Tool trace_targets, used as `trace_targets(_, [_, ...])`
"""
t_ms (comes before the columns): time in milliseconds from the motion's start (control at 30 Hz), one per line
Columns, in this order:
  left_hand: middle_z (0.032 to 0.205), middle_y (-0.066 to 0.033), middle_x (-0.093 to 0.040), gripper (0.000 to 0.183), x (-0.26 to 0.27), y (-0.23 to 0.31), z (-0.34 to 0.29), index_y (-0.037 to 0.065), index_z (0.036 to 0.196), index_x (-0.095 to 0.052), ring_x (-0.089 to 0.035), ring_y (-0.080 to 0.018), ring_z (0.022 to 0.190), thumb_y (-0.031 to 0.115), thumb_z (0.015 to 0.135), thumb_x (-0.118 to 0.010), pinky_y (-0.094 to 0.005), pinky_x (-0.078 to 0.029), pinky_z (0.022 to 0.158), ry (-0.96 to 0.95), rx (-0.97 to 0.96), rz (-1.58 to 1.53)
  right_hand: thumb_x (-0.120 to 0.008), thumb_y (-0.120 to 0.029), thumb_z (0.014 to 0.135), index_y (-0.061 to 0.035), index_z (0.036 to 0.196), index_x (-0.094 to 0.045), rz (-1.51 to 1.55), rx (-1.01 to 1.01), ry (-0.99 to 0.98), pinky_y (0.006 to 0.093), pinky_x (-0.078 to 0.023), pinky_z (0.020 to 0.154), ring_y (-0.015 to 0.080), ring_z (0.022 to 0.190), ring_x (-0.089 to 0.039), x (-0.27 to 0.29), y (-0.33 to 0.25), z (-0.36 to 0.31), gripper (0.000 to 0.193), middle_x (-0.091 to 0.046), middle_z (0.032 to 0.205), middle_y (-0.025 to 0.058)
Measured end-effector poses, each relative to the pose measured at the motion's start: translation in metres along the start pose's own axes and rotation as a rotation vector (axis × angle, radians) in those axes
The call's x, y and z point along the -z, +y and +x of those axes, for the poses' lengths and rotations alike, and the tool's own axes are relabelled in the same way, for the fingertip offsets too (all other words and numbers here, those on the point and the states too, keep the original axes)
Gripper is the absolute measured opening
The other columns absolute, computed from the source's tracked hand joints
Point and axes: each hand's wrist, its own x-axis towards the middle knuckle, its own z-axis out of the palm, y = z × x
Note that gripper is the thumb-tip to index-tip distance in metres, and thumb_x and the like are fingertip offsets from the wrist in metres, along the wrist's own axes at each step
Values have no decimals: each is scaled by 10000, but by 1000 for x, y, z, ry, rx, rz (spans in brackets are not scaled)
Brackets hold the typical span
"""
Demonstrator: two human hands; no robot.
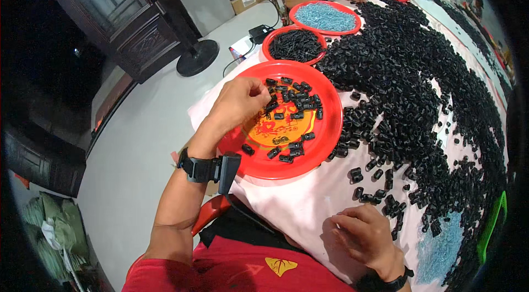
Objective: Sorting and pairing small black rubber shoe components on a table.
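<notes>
Four red plates (330,143); two hands (239,102).

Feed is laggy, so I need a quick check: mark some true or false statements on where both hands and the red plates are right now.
1. The left hand is over the nearest red plate, fingertips at the black parts in it. True.
2. The right hand holds a blue piece in the air. False: it rests on the white cloth beside the loose black pile.
3. The farthest of the three plates in a row holds light blue pieces. True.
4. The middle plate is empty. False: it holds black parts.
</notes>
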Motion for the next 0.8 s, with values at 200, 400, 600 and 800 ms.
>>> trace_targets(200, [886,-59,-693,197,-17,-7,-8,-7,1000,-740,-659,-128,805,54,831,-820,-296,-531,709,-176,-192,-15,-809,-39,758,-73,1079,-747,-37,39,-8,397,-532,739,317,859,-665,0,5,1,329,-709,995,127])
trace_targets(400, [837,-81,-670,203,-28,2,-8,-22,982,-705,-644,-160,747,101,850,-799,-326,-512,679,-117,-291,50,-814,-66,769,-90,1001,-750,-5,81,34,378,-554,620,289,737,-673,3,10,4,242,-708,913,90])
trace_targets(600, [811,-83,-698,256,-49,86,-6,-43,1019,-697,-627,-123,727,196,934,-735,-316,-504,667,-234,-393,-408,-820,-65,761,-91,1004,-747,-21,71,77,355,-546,582,266,719,-671,7,9,4,255,-696,878,75])
trace_targets(800, [1210,-148,-694,485,-86,125,-15,-29,1344,-619,-664,-244,1080,198,932,-738,-366,-527,914,-174,-526,-193,-795,-69,741,-92,1032,-730,-49,126,130,357,-546,569,262,711,-668,8,20,-4,299,-690,865,68])
